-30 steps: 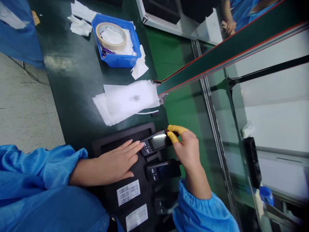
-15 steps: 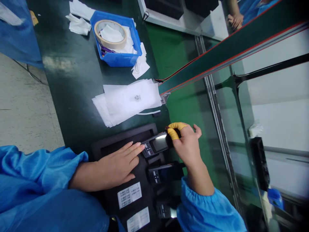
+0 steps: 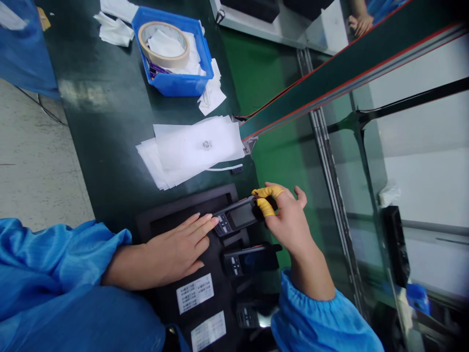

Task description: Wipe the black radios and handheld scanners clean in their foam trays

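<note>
A black handheld device with a keypad and screen [image 3: 240,215] lies tilted in the black foam tray [image 3: 186,203]. My left hand [image 3: 176,252] rests flat, fingers stretched out, its fingertips touching the device's keypad end. At the opposite end, my right hand [image 3: 287,212] pinches at the top corner, with yellow finger covers on thumb and forefinger. Something small and dark shows between those fingertips, too small to name. Below it sits a second handheld device [image 3: 252,260], and a third handheld device [image 3: 252,315] lies partly behind my right sleeve.
Two white label sheets [image 3: 195,293] lie on the tray. Beyond it are stacked white paper sleeves [image 3: 198,146] and a blue bin [image 3: 176,88] holding a tape roll [image 3: 168,58] and white cloths. A red-edged green rail [image 3: 311,80] crosses at right. Another person's hand [image 3: 361,23] shows at the top.
My right hand has shifted slightly rightward, still pinching at the device's top end. The bright reflection on the screen has dimmed. My left hand stays on the keypad end.
</note>
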{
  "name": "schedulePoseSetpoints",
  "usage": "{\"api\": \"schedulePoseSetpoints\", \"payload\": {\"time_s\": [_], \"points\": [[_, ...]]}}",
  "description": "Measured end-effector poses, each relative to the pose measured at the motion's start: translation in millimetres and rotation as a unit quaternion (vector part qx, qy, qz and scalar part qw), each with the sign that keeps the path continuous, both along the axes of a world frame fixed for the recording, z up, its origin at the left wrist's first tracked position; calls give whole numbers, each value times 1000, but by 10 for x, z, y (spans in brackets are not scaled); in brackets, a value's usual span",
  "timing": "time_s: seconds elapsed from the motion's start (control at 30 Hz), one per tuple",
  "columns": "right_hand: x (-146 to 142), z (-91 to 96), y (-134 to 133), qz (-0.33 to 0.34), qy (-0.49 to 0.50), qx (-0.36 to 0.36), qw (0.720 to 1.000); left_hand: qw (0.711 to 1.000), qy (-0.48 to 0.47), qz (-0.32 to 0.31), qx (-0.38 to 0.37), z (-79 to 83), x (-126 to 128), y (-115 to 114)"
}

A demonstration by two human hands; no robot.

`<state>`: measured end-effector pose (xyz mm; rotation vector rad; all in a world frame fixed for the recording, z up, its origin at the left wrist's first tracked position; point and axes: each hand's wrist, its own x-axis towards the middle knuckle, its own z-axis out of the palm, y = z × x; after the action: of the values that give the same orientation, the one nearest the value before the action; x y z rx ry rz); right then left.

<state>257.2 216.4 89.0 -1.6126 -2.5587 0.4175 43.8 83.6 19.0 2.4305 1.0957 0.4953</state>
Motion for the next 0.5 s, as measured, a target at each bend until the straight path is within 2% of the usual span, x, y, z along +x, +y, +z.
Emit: {"api": "schedulePoseSetpoints", "payload": {"time_s": [0.23,0.5], "points": [[-99,-83,3,17,-27,26,999,1000,10,-6,4,-5,-7,7],[-126,-121,82,-24,0,20,1000,1000,-4,-3,14,-39,-5,-9]]}}
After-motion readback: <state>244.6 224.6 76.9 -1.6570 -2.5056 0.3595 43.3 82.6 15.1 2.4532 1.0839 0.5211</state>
